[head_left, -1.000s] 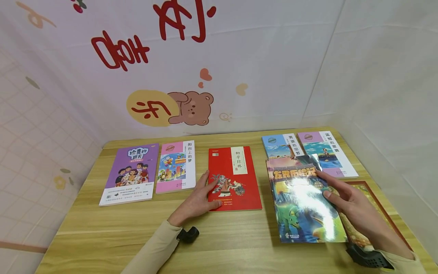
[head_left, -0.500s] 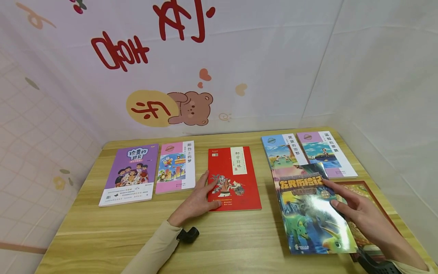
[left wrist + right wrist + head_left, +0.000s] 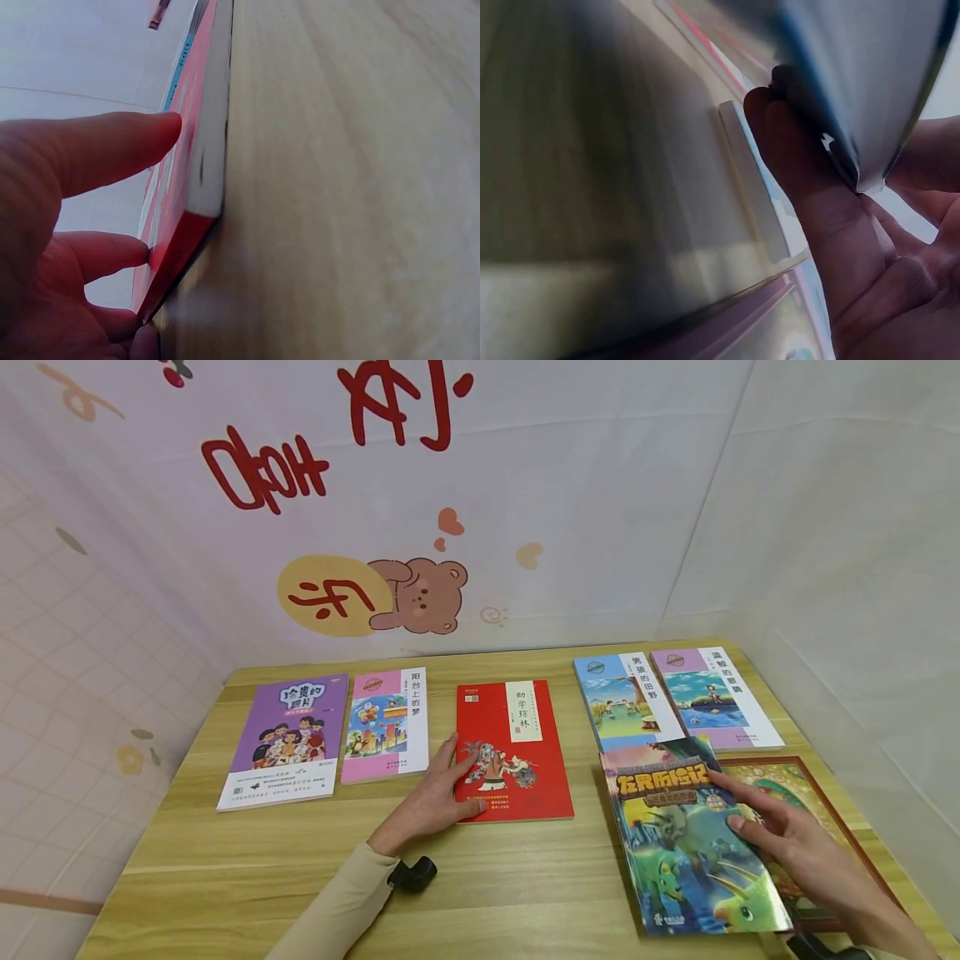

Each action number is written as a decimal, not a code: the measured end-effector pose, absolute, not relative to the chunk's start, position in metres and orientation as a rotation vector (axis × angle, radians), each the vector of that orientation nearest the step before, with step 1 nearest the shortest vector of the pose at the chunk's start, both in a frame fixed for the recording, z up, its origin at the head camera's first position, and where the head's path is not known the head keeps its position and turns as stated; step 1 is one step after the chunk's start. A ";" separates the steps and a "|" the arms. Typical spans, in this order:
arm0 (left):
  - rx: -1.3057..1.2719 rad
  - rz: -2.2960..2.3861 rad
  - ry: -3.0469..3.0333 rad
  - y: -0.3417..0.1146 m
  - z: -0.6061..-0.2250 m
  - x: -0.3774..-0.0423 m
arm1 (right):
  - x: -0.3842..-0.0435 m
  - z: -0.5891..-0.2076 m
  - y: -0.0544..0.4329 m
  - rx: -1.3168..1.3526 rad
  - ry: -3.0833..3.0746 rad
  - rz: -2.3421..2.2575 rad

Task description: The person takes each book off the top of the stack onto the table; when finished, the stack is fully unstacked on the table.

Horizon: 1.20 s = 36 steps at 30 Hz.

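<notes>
My left hand rests at the left side of a red book lying flat on the table. In the left wrist view the thumb touches its cover, and other fingers lie along its edge. My right hand holds a dinosaur storybook by its right side, thumb on the cover. The right wrist view shows fingers beneath this book, which is raised above the table. It partly covers a red-bordered book at the right.
A purple book and a pink one lie at the left on the wooden table. Behind the dinosaur storybook are a blue-topped book and a pink-and-white one. White printed cloth hangs behind the table.
My right hand has brought the dinosaur storybook toward me and slightly right, uncovering more of the blue-topped book. The left hand stays on the red book.
</notes>
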<state>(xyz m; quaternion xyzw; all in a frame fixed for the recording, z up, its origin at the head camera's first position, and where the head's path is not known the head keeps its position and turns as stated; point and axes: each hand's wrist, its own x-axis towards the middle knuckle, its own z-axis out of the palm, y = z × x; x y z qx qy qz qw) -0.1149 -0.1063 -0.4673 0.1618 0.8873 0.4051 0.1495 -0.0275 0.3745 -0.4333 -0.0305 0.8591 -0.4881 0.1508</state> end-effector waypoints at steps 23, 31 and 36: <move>0.459 1.137 2.561 -0.104 -0.467 -0.116 | -0.026 -0.450 0.371 -0.106 2.674 -1.220; 0.453 1.127 2.554 -0.104 -0.464 -0.115 | -0.028 -0.456 0.369 -0.269 3.049 -0.898; 0.445 1.125 2.554 -0.104 -0.463 -0.115 | -0.030 -0.449 0.372 -0.250 3.102 -0.803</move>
